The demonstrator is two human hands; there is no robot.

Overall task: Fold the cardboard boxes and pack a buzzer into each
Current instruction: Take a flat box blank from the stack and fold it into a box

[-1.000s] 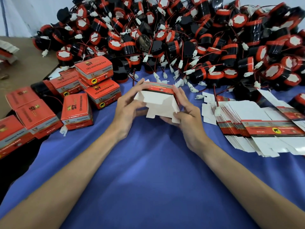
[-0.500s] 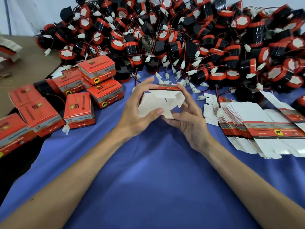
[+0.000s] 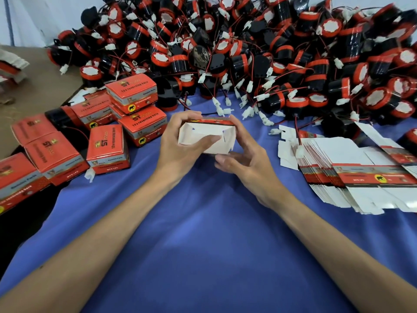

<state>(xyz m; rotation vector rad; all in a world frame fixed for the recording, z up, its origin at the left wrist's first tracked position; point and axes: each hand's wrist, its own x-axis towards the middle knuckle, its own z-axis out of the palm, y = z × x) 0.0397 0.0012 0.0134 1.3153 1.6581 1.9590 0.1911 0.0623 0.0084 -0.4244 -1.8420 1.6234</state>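
Observation:
A half-folded cardboard box (image 3: 209, 134), white inside with a red printed outer face, is held above the blue cloth with its open end toward me. My left hand (image 3: 178, 146) grips its left side, thumb pressing a white flap across the opening. My right hand (image 3: 244, 154) holds the right side, its fingers curled under the lower right corner. A big heap of black-and-red buzzers (image 3: 248, 53) with red wires and white plugs fills the back of the table.
Finished red boxes (image 3: 108, 147) are stacked at the left. A fanned stack of flat box blanks (image 3: 361, 175) lies at the right. Blue cloth (image 3: 203, 245) covers the table in front of me; a brown surface (image 3: 33, 86) shows far left.
The box has been turned and its end flaps folded inward. My left thumb now presses a flap over the opening, and my right fingers have slid beneath the box.

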